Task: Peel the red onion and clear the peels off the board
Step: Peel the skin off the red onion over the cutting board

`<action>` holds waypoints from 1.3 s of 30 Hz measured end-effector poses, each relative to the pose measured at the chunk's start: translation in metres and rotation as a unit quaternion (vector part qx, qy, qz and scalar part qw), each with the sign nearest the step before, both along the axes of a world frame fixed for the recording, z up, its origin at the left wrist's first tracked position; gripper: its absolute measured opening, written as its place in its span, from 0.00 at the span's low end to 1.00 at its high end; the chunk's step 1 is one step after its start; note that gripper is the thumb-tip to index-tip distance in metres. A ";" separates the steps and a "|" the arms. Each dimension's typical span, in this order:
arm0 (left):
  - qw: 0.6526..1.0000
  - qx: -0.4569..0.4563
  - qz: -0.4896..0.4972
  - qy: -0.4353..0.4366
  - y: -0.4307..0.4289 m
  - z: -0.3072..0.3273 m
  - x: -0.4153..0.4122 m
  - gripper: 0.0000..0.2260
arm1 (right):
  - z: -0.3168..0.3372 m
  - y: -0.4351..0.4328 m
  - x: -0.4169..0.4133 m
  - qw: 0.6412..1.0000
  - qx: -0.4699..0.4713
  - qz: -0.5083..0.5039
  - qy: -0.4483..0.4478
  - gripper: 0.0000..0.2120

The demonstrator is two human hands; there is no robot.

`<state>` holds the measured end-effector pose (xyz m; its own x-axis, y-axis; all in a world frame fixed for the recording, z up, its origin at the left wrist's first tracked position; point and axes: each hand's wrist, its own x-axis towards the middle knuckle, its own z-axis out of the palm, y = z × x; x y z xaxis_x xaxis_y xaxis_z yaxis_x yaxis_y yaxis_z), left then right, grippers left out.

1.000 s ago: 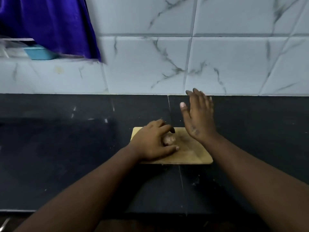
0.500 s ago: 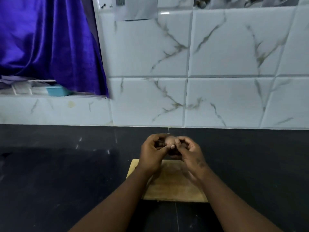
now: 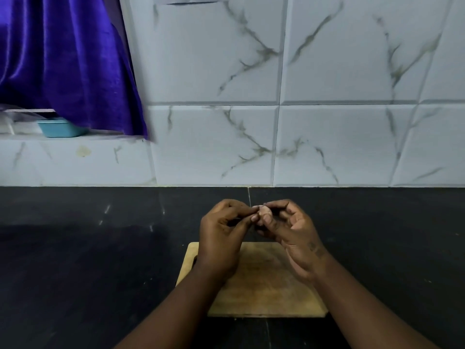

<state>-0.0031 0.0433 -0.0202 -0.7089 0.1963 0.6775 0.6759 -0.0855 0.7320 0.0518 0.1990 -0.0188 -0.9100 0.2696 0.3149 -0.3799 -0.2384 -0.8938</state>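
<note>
While both hands hover above the far edge of the wooden cutting board [image 3: 264, 285] on the black tabletop [image 3: 88, 260], the right hand [image 3: 292, 235] curls around the small red onion [image 3: 264, 213], and the left hand [image 3: 224, 238] pinches at its left side.

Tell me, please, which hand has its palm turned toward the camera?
The right hand: its open palm faces up toward the camera, fingers curled around the onion. The left hand shows its back.
</note>
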 end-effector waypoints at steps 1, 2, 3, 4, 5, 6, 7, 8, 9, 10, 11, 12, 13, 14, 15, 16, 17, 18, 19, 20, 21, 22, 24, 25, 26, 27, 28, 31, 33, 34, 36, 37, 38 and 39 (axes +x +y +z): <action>1.000 -0.002 0.009 0.009 -0.001 0.001 0.002 0.08 | 0.000 0.000 0.001 1.000 0.007 -0.003 -0.001 0.16; 1.000 -0.003 0.015 0.013 -0.001 0.002 0.003 0.09 | 0.000 -0.001 0.001 1.000 0.014 -0.005 -0.003 0.17; 1.000 -0.004 0.019 0.015 -0.002 0.003 0.004 0.09 | 0.000 -0.001 0.001 1.000 0.019 -0.006 -0.005 0.17; 1.000 -0.003 0.026 0.017 -0.002 0.003 0.005 0.09 | 0.000 -0.001 0.002 1.000 0.021 -0.005 -0.006 0.18; 0.999 -0.003 0.033 0.021 -0.002 0.003 0.006 0.09 | 0.000 -0.002 0.002 1.000 0.022 -0.001 -0.007 0.18; 0.999 -0.004 0.040 0.027 -0.002 0.003 0.006 0.08 | 0.000 -0.002 0.003 1.000 0.022 0.004 -0.007 0.18; 0.998 -0.007 0.048 0.035 -0.001 0.003 0.006 0.08 | 0.000 -0.002 0.003 1.000 0.023 0.009 -0.006 0.18; 0.997 -0.012 0.059 0.042 -0.002 0.002 0.005 0.08 | 0.000 -0.002 0.003 1.000 0.024 0.014 -0.006 0.18; 0.996 -0.018 0.069 0.046 -0.001 0.002 0.005 0.09 | 0.000 -0.003 0.003 0.999 0.025 0.019 -0.005 0.18; 0.996 -0.024 0.077 0.047 -0.001 0.001 0.005 0.10 | 0.000 -0.003 0.004 0.999 0.023 0.023 -0.003 0.18; 0.995 -0.029 0.083 0.048 0.000 0.001 0.005 0.11 | 0.000 -0.003 0.004 0.999 0.018 0.026 -0.002 0.18; 0.995 -0.032 0.085 0.048 0.000 0.001 0.005 0.13 | 0.000 -0.003 0.004 0.999 0.014 0.029 -0.003 0.18; 0.995 -0.035 0.085 0.044 0.000 0.000 0.005 0.14 | 0.001 -0.003 0.004 0.999 0.010 0.032 -0.004 0.18; 0.995 -0.039 0.082 0.034 0.000 0.000 0.005 0.15 | 0.002 -0.002 0.005 0.999 0.008 0.035 -0.005 0.18; 0.996 -0.042 0.076 0.017 0.000 0.000 0.005 0.15 | 0.002 -0.002 0.005 0.999 0.003 0.036 -0.005 0.18; 0.997 -0.044 0.064 -0.006 0.000 -0.001 0.004 0.14 | 0.003 0.000 0.005 0.999 -0.005 0.034 -0.005 0.18; 0.997 -0.044 0.048 -0.034 0.000 -0.003 0.003 0.12 | 0.004 0.002 0.004 0.999 -0.015 0.032 -0.006 0.18; 0.997 -0.049 0.031 -0.060 -0.001 -0.004 0.002 0.10 | 0.005 0.004 0.004 0.999 -0.025 0.030 -0.007 0.17; 0.995 -0.060 0.014 -0.076 -0.001 -0.006 0.000 0.09 | 0.005 0.006 0.004 0.999 -0.033 0.031 -0.008 0.16; 0.994 -0.074 0.001 -0.083 -0.001 -0.007 0.000 0.09 | 0.005 0.007 0.003 0.999 -0.036 0.035 -0.011 0.16; 0.993 -0.090 -0.008 -0.082 -0.002 -0.008 0.000 0.10 | 0.004 0.008 0.003 0.998 -0.035 0.040 -0.014 0.16; 0.991 -0.105 -0.014 -0.079 -0.003 -0.008 0.001 0.11 | 0.004 0.008 0.003 0.998 -0.030 0.044 -0.020 0.17; 0.988 -0.137 -0.004 -0.066 -0.005 -0.008 0.004 0.15 | 0.003 0.008 0.003 0.998 -0.013 0.046 -0.033 0.16; 0.987 -0.151 0.008 -0.060 -0.006 -0.008 0.005 0.15 | 0.002 0.008 0.004 0.998 -0.006 0.047 -0.038 0.16; 0.985 -0.161 0.016 -0.057 -0.007 -0.008 0.004 0.16 | 0.002 0.008 0.004 0.998 -0.001 0.048 -0.043 0.16; 0.984 -0.167 0.020 -0.056 -0.008 -0.008 0.004 0.15 | 0.002 0.008 0.004 0.998 0.001 0.050 -0.047 0.16; 0.983 -0.171 0.020 -0.058 -0.009 -0.007 0.004 0.14 | 0.002 0.009 0.004 0.997 0.001 0.052 -0.050 0.17; 0.982 -0.178 0.013 -0.059 -0.010 -0.004 0.003 0.10 | 0.003 0.009 0.004 0.996 -0.001 0.061 -0.062 0.18; 0.984 -0.172 0.000 -0.052 -0.011 -0.002 0.004 0.06 | 0.002 0.008 0.005 0.996 -0.010 0.063 -0.066 0.14; 0.985 -0.168 -0.008 -0.047 -0.012 -0.002 0.005 0.04 | 0.002 0.008 0.004 0.996 -0.014 0.061 -0.067 0.12; 0.986 -0.161 -0.021 -0.036 -0.012 -0.002 0.006 0.05 | 0.001 0.009 0.004 0.996 -0.013 0.058 -0.067 0.10; 0.986 -0.161 -0.024 -0.030 -0.012 -0.002 0.006 0.06 | 0.001 0.009 0.004 0.996 -0.010 0.056 -0.067 0.09; 0.986 -0.162 -0.023 -0.022 -0.011 -0.002 0.006 0.05 | 0.001 0.009 0.004 0.996 -0.005 0.052 -0.068 0.10; 0.987 -0.161 -0.017 -0.012 -0.011 -0.003 0.005 0.04 | 0.001 0.009 0.004 0.996 0.003 0.046 -0.070 0.13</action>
